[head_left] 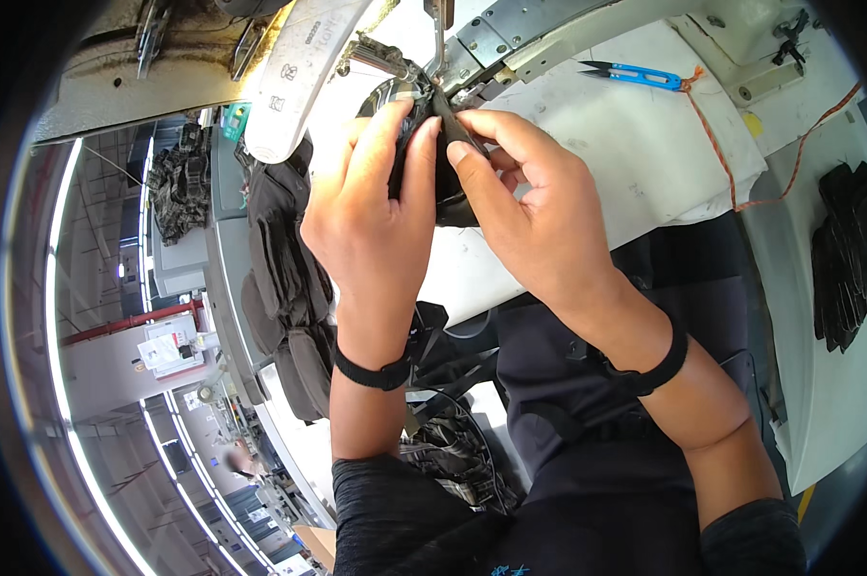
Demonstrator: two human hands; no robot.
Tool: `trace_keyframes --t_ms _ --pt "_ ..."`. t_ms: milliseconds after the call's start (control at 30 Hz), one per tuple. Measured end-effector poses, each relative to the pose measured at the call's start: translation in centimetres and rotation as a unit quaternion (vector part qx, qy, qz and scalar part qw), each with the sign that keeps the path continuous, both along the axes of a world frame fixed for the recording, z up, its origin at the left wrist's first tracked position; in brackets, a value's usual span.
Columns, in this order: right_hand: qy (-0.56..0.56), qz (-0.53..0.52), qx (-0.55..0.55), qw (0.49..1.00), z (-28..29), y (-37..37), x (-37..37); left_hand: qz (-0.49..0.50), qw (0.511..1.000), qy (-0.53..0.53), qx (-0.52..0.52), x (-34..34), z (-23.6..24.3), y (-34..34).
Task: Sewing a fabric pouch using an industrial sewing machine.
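A black fabric piece [452, 182] lies under the sewing machine's needle area [440, 77], bunched between my two hands. My left hand [380, 197] has its thumb and fingers closed on the fabric's left part, beside the presser foot. With thumb and forefinger, my right hand [539, 197] pinches the fabric's folded edge just right of the needle. The fingertips of both hands are close together. The needle tip itself is too small to make out. A black band circles each wrist.
Blue thread snips [635, 75] tied to an orange cord [716, 154] lie on the white work surface [606, 163]. Stacked dark fabric pieces [289, 250] hang at the left edge; more [851, 254] lie far right. The machine's pale arm [299, 86] rises at upper left.
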State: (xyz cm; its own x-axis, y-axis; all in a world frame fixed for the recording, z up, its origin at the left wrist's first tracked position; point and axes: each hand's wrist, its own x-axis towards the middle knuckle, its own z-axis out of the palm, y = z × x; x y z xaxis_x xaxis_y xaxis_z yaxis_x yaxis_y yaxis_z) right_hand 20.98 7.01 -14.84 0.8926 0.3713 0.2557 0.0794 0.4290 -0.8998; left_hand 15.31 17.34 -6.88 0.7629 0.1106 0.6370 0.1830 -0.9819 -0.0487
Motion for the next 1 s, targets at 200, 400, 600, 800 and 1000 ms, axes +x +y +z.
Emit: trace_keyframes --t_ms 200,400,600,800,1000 --pt "-0.012 0.042 -0.047 0.998 0.8 -1.3 0.5 -0.082 0.995 -0.034 0.04 -0.1 -0.8 1.8" --pt "0.006 0.008 -0.019 1.0 0.8 -0.5 0.2 -0.083 0.996 0.01 -0.012 -0.2 -0.2 2.1" --pt "-0.02 0.031 -0.061 0.997 1.6 -0.8 0.7 -0.081 0.892 0.01 -0.445 -0.5 0.6 2.9" --pt "-0.03 0.039 -0.105 0.993 2.0 -1.4 0.8 -0.039 0.925 0.022 -0.378 -1.2 0.6 1.7" --pt "-0.035 0.022 -0.09 0.995 1.6 -0.9 0.6 -0.086 0.987 -0.06 -0.118 0.0 -1.1 1.6"
